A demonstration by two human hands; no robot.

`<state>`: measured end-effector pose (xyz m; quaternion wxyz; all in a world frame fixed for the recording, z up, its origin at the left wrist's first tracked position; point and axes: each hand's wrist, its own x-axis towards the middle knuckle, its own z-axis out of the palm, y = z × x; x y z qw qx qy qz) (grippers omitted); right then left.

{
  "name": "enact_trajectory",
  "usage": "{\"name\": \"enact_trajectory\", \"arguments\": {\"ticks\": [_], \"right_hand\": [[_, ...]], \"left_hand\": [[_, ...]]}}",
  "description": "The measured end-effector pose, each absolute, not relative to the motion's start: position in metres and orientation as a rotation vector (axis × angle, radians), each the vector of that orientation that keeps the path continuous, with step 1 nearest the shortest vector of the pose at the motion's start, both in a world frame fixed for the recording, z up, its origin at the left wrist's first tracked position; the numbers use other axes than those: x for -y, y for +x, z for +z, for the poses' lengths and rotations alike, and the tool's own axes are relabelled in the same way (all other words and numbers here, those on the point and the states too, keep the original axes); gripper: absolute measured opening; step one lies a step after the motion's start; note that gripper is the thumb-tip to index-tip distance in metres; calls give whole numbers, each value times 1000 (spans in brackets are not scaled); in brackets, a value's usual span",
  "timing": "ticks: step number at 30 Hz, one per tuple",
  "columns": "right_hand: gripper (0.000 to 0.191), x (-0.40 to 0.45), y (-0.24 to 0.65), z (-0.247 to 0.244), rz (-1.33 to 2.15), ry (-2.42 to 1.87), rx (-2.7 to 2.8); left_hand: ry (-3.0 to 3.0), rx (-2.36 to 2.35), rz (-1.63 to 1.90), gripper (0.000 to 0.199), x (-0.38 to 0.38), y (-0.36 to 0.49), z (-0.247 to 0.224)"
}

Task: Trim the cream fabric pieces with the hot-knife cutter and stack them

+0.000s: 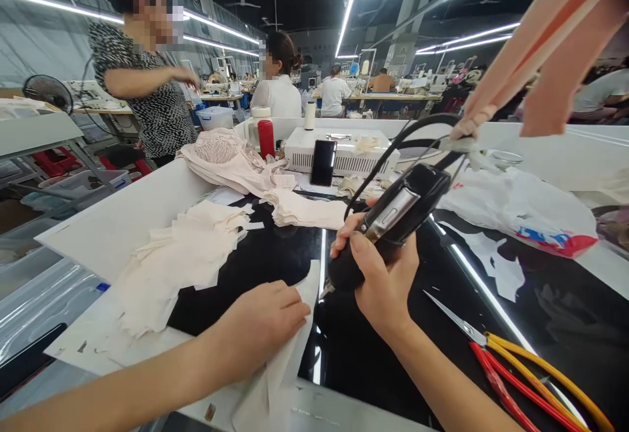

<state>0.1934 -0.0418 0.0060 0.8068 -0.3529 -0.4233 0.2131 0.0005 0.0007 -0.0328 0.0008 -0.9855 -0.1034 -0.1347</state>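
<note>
My right hand (386, 274) is wrapped around a black corded hand tool (403, 209) with a silver metal plate on its side. Its narrow metal tip points down to the left, close to the edge of a cream fabric piece (280, 366); whether they touch I cannot tell. My left hand (270, 324) lies on that piece, fingers together and curled at its right edge, fingertips partly hidden. Peach fabric strips (535, 52) tied at the tool's rear run up to the top right. To the left lies a heap of cream fabric pieces (181, 255).
Scissors (484, 340) with red and yellow handles lie open at right. Behind are a white plastic bag (515, 209), a phone (323, 163), a white vented box (295, 150), a red bottle (266, 138) and lace bras (221, 157). A co-worker (147, 84) stands beyond the left panel.
</note>
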Motion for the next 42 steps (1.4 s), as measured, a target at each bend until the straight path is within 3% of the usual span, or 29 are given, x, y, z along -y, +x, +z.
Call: {"name": "enact_trajectory", "arguments": {"ticks": [12,23,42], "right_hand": [[58,43,204,0,458,-1033,710],[53,46,196,6,414,-1108,690],[58,48,200,2,420,-1108,724]], "left_hand": [[-2917,443,-323,8,-6,15,-79],[-3178,167,-346,15,-21,-11,-41],[-3159,140,-470,23,-22,0,-52]]}}
